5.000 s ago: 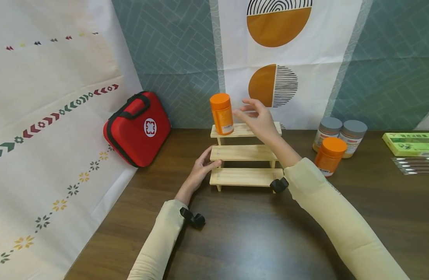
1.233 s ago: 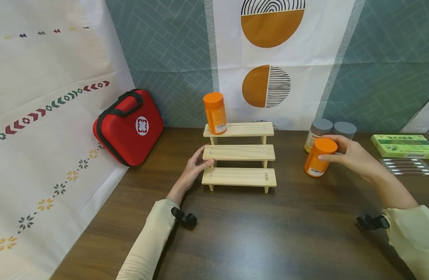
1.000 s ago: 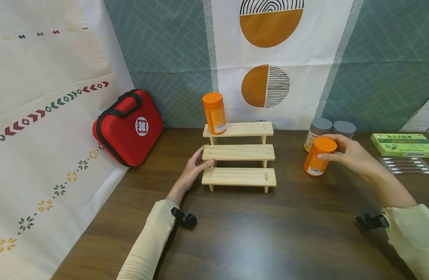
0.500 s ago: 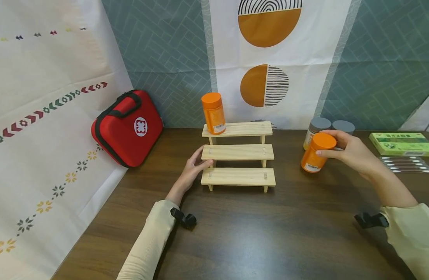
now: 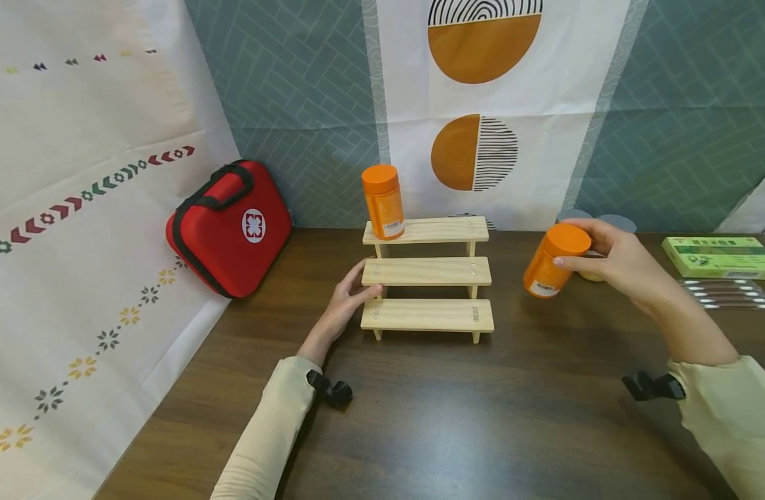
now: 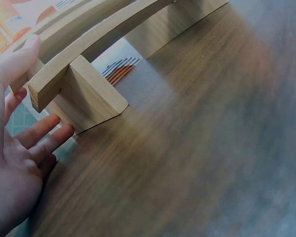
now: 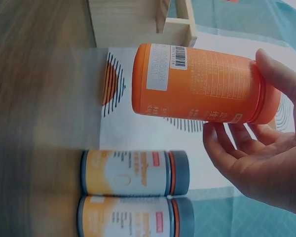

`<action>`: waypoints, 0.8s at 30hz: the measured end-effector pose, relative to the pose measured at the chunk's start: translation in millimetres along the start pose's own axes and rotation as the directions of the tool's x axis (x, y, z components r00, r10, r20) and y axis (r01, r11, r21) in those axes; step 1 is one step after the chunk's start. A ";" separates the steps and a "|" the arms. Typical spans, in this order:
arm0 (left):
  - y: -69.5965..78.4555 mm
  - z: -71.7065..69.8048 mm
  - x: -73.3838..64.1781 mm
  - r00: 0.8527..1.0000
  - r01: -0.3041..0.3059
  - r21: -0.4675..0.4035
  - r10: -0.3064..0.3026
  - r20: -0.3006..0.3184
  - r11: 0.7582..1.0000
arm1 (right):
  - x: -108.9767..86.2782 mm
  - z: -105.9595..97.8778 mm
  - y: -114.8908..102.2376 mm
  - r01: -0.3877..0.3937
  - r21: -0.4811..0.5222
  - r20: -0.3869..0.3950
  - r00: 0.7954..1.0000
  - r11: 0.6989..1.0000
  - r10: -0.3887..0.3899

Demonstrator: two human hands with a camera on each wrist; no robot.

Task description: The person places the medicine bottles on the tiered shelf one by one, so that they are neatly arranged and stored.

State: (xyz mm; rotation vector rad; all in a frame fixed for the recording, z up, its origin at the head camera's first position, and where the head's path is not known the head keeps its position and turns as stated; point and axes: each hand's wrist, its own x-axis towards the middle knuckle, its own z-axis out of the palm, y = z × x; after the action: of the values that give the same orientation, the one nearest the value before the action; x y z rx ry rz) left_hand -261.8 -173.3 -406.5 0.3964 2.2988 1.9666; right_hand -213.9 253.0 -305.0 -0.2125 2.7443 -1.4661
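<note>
Right of the wooden rack [image 5: 426, 271] the left hand [image 5: 341, 307] grips, the right hand [image 5: 626, 262] could drop the orange bottle [image 5: 548, 267] its fingers clamp so high.

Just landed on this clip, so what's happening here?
A person's right hand holds an orange bottle, tilted and clear of the table, to the right of a three-tier wooden rack. The left hand grips the rack's left end. A second orange bottle stands at the left of the top shelf; the lower two shelves hold nothing. Two grey-lidded jars stand on the table, partly hidden behind the right hand in the head view.
</note>
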 end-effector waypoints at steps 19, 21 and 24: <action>0.0 0.6 1.5 1.000 -0.008 -0.001 0.008 -0.004 1.000 | 21.2 7.2 -52.5 0.072 0.032 -0.057 0.996 0.997 -0.071; 0.1 0.5 1.4 1.000 -0.004 -0.001 0.004 -0.005 1.000 | 24.2 7.9 -60.3 0.072 0.041 -0.074 0.995 0.997 -0.069; -0.9 -0.2 1.6 1.000 -0.004 0.001 0.004 -0.006 1.000 | 30.3 10.9 -69.9 0.074 0.063 -0.093 0.993 0.995 -0.068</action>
State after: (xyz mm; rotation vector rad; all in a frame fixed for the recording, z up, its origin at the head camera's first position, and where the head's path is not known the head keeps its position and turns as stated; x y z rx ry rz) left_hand -263.5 -173.2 -407.2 0.3963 2.3046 1.9712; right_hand -235.3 201.6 -251.8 -0.2515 2.7798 -1.6205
